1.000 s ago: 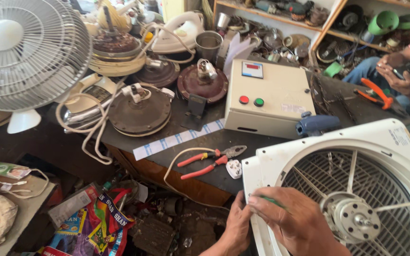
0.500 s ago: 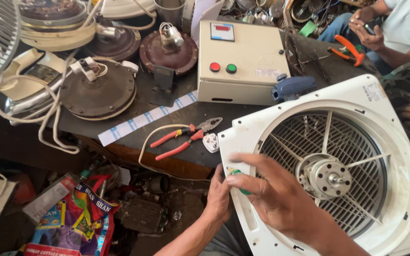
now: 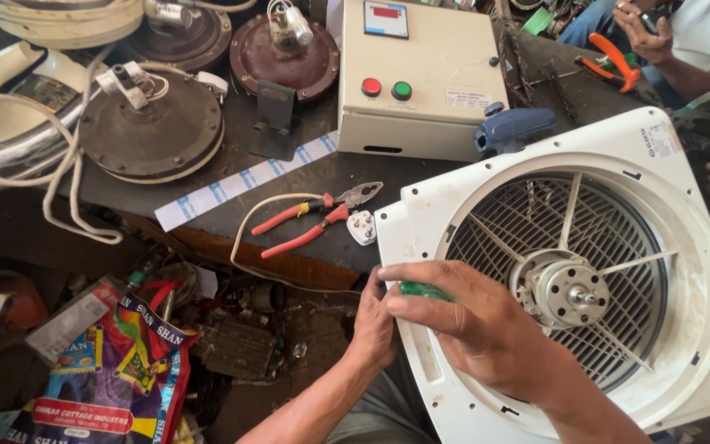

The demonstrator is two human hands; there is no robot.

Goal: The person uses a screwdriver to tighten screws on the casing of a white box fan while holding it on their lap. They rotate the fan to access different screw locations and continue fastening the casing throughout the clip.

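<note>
Camera had closed in; fan housing [image 3: 684, 271] now filled the lap beside the counter [image 3: 306, 177]. Right hand [image 3: 486, 329] pinched a green tool [image 3: 422, 289]; left hand [image 3: 374, 325] steadied the edge. Housing looked light, rigid plastic, best held by its rim.

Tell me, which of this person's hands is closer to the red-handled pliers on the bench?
Left. The left hand grips the white fan housing edge just below the red-handled pliers; the right hand lies farther right, over the housing.

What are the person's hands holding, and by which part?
The right hand grips a green-handled tool by its handle. The left hand holds the white plastic fan housing at its left edge.
</note>
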